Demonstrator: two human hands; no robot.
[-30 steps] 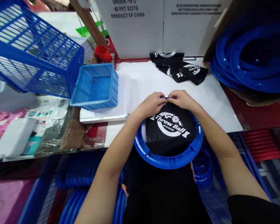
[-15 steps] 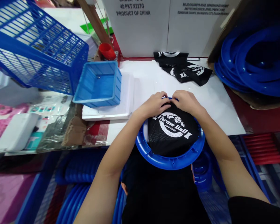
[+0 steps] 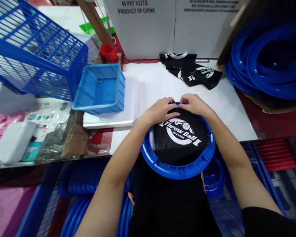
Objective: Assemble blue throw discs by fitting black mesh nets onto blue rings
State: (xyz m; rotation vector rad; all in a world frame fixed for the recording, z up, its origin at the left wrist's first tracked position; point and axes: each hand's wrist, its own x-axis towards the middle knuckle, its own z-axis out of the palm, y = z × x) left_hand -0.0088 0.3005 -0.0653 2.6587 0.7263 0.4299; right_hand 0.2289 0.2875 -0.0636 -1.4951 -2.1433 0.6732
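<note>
A blue plastic ring [image 3: 179, 171] overhangs the front edge of the table near my body. Black mesh fabric [image 3: 180, 153] printed "Throw Ball" in white lies across the ring's opening, with a gap at the left side. At the ring's far edge, my left hand [image 3: 165, 109] is closed with its fingertips on the rim and the fabric's edge. Right beside it, my right hand [image 3: 192, 104] pinches the fabric's edge against the same spot of the rim. The fingertips hide exactly how fabric and rim meet there.
More black printed fabric pieces [image 3: 191, 70] lie at the back, before a white carton [image 3: 143, 36]. Blue rings [image 3: 239, 65] are piled at right. At left stand a light blue bin [image 3: 117, 90] on a white foam lid [image 3: 108, 123], a red cup [image 3: 109, 53] and a blue basket [image 3: 74, 70].
The view has shifted slightly, so everything sits a little further left. Both hands stay at the ring's far edge, with only small finger movement.
</note>
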